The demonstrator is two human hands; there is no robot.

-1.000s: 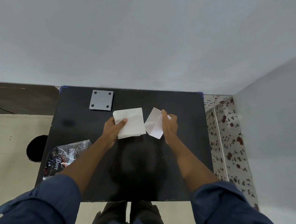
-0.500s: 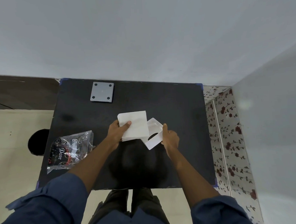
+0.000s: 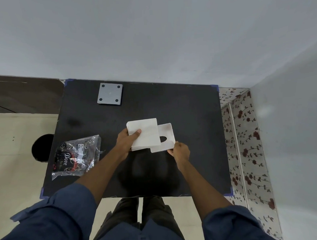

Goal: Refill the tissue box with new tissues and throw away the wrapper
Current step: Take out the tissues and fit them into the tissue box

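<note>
My left hand [image 3: 127, 141] grips a white stack of tissues [image 3: 145, 133] by its left edge, thumb on top, above the middle of the black table [image 3: 190, 118]. The stack overlaps the left part of a white tissue box piece [image 3: 166, 137], an open shell with an oval slot, lying flat. My right hand [image 3: 180, 151] pinches that piece at its near right corner. The empty wrapper [image 3: 76, 156], clear plastic with dark print, lies on the table's left side.
A grey square plate [image 3: 110, 93] with four dark holes lies at the table's far left. A round black bin [image 3: 41, 148] stands on the floor left of the table. A wall runs close behind the table, and a floral-papered ledge [image 3: 244, 134] to the right.
The white box piece went from tilted up on edge to lying flat with its slot showing. My left hand brought the tissue stack rightward over it. My right hand shifted to its near corner.
</note>
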